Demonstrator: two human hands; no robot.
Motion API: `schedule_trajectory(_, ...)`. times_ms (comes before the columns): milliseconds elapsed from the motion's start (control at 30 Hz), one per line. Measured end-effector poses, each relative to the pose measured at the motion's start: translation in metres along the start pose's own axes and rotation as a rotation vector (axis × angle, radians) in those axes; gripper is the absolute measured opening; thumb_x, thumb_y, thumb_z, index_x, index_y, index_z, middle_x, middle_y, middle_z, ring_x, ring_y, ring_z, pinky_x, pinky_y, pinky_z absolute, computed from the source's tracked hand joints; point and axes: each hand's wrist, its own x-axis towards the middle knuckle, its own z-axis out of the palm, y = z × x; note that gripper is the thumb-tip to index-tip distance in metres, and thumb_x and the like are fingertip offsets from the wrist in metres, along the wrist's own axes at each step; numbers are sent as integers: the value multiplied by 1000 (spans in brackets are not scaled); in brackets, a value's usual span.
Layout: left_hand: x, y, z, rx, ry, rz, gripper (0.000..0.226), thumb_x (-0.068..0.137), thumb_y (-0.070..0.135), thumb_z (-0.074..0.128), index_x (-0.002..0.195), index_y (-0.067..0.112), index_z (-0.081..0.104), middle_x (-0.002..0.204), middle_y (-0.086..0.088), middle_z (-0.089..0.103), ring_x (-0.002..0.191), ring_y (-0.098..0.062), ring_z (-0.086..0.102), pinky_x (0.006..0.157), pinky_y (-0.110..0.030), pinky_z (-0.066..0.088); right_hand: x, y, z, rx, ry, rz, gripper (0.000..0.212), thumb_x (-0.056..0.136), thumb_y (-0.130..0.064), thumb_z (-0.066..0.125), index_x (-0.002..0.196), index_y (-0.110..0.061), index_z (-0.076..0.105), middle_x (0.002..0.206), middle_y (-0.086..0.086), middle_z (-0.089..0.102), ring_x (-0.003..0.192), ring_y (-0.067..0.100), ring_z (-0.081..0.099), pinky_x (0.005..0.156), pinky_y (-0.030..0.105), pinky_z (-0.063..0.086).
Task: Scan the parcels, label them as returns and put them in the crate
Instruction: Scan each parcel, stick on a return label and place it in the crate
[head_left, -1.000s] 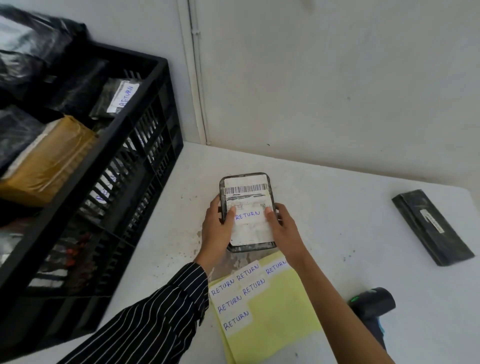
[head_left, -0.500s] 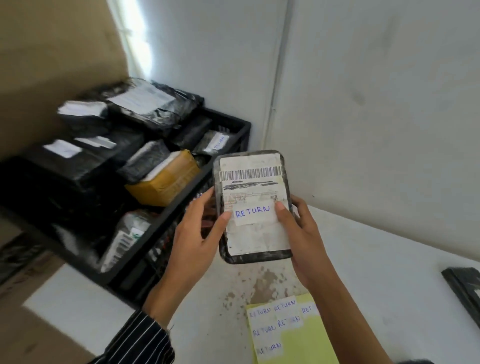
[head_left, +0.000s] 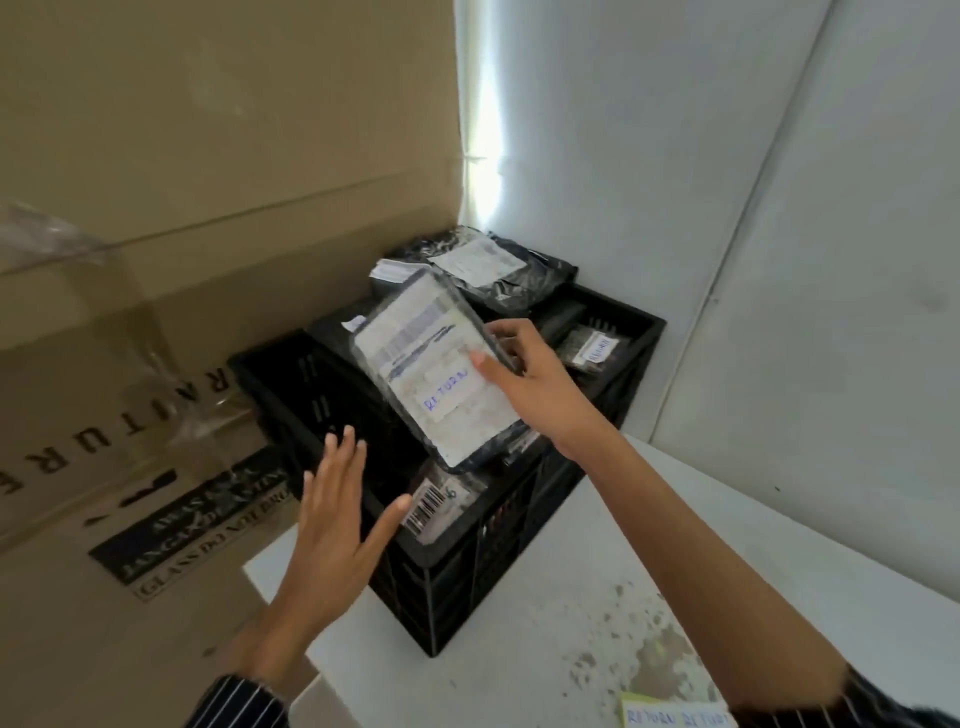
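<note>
A flat black parcel (head_left: 434, 366) with a white shipping label and a handwritten RETURN sticker hangs tilted over the black plastic crate (head_left: 452, 566). My right hand (head_left: 535, 382) grips its right edge, thumb on the label. My left hand (head_left: 337, 525) is off the parcel, fingers spread, in front of the crate's near left rim. The crate stands on the white table (head_left: 597, 597) in the corner and holds several black wrapped parcels (head_left: 498, 273), one with a RETURN sticker (head_left: 595, 348) and one showing a barcode (head_left: 434, 504).
A large brown cardboard box (head_left: 156, 260) with printed lettering stands left of the crate. White walls close off the corner behind and to the right. A yellow sheet with RETURN stickers (head_left: 675, 717) lies at the table's bottom right edge of view.
The view swung left toward the crate. The parcel moved from in front of me to over the crate and tilted. My left hand let go of it; only my right hand holds it.
</note>
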Motion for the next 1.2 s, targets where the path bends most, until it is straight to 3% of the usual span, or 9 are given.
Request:
schedule_trajectory(67,-3,-4,3,5,-15,11,95,77,85,8,149,26,-6,155,18,-20,141,0,-22,118,-34,-11,11,4,11,-106,-94,38,32,95,-33,54,121,-18,41,106,8,52,83,12,53,76,31,50)
schedule_trajectory(167,-2,-1,5,-17,5,3,93,79,83,7,147,24,-15,153,16,-29,141,-3,-25,117,-32,-12,15,11,19,-53,-171,144,29,96,-31,51,115,-16,37,106,6,52,92,19,57,88,46,52)
schedule_trajectory(367,-2,-3,10,-34,38,18,91,83,79,8,148,20,-17,154,14,-28,142,-7,-24,118,-32,-12,15,26,13,-104,-335,169,32,90,-32,63,110,-28,38,121,8,53,105,28,60,93,49,50)
schedule_trajectory(533,-3,-3,14,-10,69,29,85,88,73,10,150,19,-12,156,10,-25,144,-11,-22,117,-33,-16,26,27,24,-295,-454,224,39,90,-33,61,119,-19,39,124,14,54,114,33,54,98,49,46)
schedule_trajectory(700,-1,-3,15,-31,85,17,82,87,74,11,151,23,-1,159,11,-14,144,-8,-18,117,-41,-12,29,28,27,-403,-524,254,48,86,-40,64,120,-24,35,122,8,58,110,26,59,98,48,47)
schedule_trajectory(867,-2,-4,13,-16,81,26,80,88,73,13,151,25,0,158,14,-15,144,-8,-18,116,-45,-10,25,22,24,-304,-487,165,62,90,-21,63,136,-35,25,128,8,53,110,24,57,96,42,49)
schedule_trajectory(967,-2,-2,11,-6,72,28,80,89,72,13,151,25,-4,157,16,-19,144,-8,-20,115,-44,-11,26,14,17,-164,-421,138,57,91,-11,60,134,-33,30,121,10,54,107,26,59,85,42,56)
schedule_trajectory(1067,-3,-2,11,-3,66,22,80,88,72,12,151,25,-7,156,16,-22,143,-7,-21,115,-43,-12,30,6,11,-117,-286,138,57,90,-8,60,133,-31,30,117,15,55,105,28,59,86,44,55)
schedule_trajectory(1200,-3,-2,11,8,58,18,80,88,73,10,150,25,-8,156,15,-21,143,-7,-21,115,-43,-12,31,5,3,84,-96,155,82,86,-3,60,142,-39,12,109,-1,61,99,21,64,80,46,57)
